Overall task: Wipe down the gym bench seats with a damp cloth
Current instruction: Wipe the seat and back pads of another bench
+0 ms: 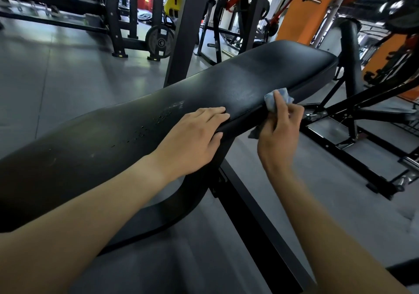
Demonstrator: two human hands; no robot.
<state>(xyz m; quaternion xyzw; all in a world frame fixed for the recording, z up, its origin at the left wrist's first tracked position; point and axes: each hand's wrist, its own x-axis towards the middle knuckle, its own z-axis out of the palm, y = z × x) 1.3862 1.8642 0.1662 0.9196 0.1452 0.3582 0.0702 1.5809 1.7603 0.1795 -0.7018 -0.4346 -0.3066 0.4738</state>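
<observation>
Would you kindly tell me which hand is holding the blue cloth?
The right hand pinches the blue cloth at the bench pad edge; the left hand rests flat on the pad, empty.

The right hand (280,132) hides most of the blue cloth (270,102)

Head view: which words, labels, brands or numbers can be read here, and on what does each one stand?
Nothing reads clearly.
Bench pad: worn pale print, illegible.
Weight plate: round hub mark, too small to read.
Cloth: no print shows.
</observation>
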